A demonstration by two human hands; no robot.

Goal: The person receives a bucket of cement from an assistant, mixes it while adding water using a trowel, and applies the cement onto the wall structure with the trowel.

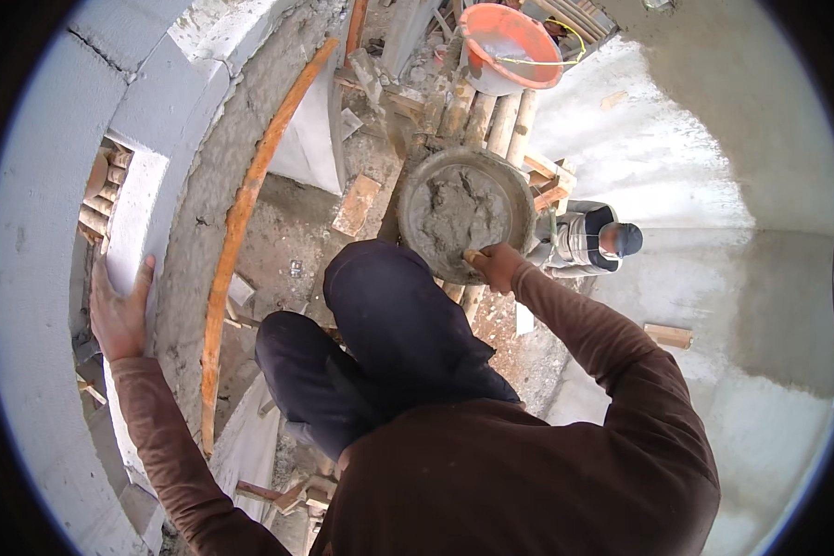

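My left hand (120, 306) lies on the pale ledge (141, 199) of a wall opening at the left. Its thumb is spread from its fingers, and the hand is open. At the lower right rim of a round basin (417, 199) of wet grey mortar (459, 213), my right hand (499, 267) is closed. What its fingers grip is too small and covered to make out. The basin stands in front of my bent knees.
An orange bucket (510, 42) stands beyond the basin, near wooden poles (505, 120). A curved wooden strip (250, 195) runs along the left wall. Down at the right is another person (588, 239). A brick (357, 206) lies left of the basin.
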